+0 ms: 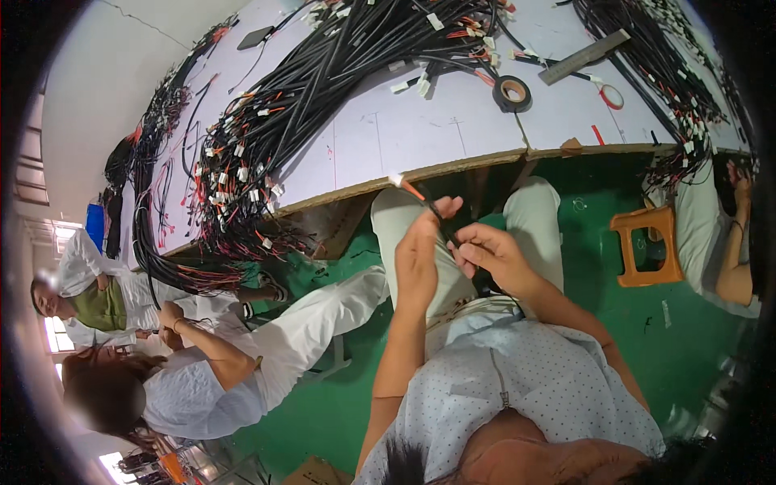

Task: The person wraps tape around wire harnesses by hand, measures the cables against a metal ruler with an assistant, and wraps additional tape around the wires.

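Black cable (431,205) in left hand (419,255), right hand (499,257) pinching it, near table (416,141)

Nothing legible from where I stand. Any markings on the grey ruler (584,56) are too small to make out, and the pale tabletop (420,145) bears thin drawn lines with tiny red marks (331,153) and dark marks (457,124), none readable.
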Demonstrator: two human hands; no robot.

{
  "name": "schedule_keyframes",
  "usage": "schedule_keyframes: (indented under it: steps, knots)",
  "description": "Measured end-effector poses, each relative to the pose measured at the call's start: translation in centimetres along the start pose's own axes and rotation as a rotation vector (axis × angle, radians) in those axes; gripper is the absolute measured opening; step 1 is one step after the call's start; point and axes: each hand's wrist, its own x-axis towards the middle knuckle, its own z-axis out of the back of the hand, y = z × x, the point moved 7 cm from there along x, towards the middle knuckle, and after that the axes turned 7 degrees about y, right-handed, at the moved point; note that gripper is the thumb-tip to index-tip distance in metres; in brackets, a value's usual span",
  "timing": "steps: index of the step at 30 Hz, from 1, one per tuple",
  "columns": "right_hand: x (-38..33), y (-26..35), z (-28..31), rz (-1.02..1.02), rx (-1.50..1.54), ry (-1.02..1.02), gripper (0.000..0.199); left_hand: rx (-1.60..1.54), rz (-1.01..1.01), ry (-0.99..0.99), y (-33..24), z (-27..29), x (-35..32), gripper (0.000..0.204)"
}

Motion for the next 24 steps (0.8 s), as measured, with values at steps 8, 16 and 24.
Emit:
schedule_keyframes:
  steps: [8, 16, 24]
  knots:
    - [-0.5, 0.5, -1.1, -0.109, 0.107, 0.074, 0.019, -0.156, 0.027, -0.089, -0.1, 1.9, 0.4, 0.013]
    - [0.5, 1.7, -1.0, -0.109, -0.007, -0.049, 0.016, 0.110, -0.074, -0.044, -0.9, 0.4, -0.4, 0.007]
    - [0.6, 1.8, 0.0, 0.023, 0.138, -0.206, 0.016, -0.327, 0.069, 0.043, 0.2, -0.6, -0.1, 0.010]
